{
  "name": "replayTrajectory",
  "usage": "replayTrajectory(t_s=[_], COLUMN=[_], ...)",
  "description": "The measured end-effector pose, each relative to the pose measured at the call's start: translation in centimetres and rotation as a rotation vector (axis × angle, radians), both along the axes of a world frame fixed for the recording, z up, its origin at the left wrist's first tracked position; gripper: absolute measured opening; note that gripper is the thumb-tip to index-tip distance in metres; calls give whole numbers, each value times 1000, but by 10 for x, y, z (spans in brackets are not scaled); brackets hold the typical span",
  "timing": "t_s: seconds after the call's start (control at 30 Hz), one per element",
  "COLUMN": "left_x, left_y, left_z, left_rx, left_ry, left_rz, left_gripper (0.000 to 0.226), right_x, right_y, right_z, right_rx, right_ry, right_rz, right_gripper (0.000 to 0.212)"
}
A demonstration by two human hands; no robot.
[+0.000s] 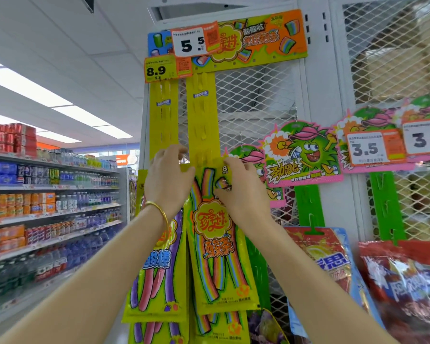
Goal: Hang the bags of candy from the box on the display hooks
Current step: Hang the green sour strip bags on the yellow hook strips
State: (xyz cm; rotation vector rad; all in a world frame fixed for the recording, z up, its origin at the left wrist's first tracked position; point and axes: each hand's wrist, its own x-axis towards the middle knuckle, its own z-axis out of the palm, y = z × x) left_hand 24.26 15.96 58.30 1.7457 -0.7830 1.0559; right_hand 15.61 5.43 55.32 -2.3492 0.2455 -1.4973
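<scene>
1. Candy bag: the long yellow pack of rainbow sour strips hangs upright against the yellow display strip. Its long axis runs straight down and in line with the strip. Its top edge is up between the two hands, and its bottom overlaps another bag of the same kind already hung lower on the strip.
2. Right hand: its grip is closed on the bag's top right corner, with the thumb across the printed front and the fingers curled toward the top edge.
3. Left hand: it is at the top left corner, where bag and strip meet, and its fingers are curled in. I cannot tell whether this grip pinches the bag, the strip, or both.
4. The deciding relation: the bag's hang hole should lie at the top centre, between and just above the two grips, but it is hidden. The hook it has to meet is hidden there too. One bare hook tab shows higher up the strip.
5. Both hands are about equally close to the top edge. The right has the plainer hold, so it probably steers.
6. My judgement is that the hanging step is under way, and the bag still looks hand-carried.
7. The box is not in view.
</scene>
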Motion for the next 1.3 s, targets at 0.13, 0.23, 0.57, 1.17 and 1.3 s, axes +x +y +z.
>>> replayTrajectory(t_s=[0.13, 0.23, 0.57, 1.17, 1.3], left_x=[-21, -36, -83, -89, -83], left_y=[1, 7, 22, 30, 33], left_z=[-53, -98, -307, -606, -636], left_rx=[-35, -54, 194, 1042, 1112], left_ry=[-81, -38, 88, 905, 1008], left_rz=[59, -5, -218, -307, -322], left_gripper=[34, 31, 27, 26, 30], right_x=[-22, -41, -95, -118, -132], right_y=[8, 12, 21, 15, 37], right_z=[-25, -57, -227, -649, -717], right_rx=[-62, -42, 156, 972, 1258], right_ry=[53, 128, 274, 1380, 1565], right_rz=[-182, -195, 77, 239, 240], right_gripper=[57, 56, 32, 31, 13])
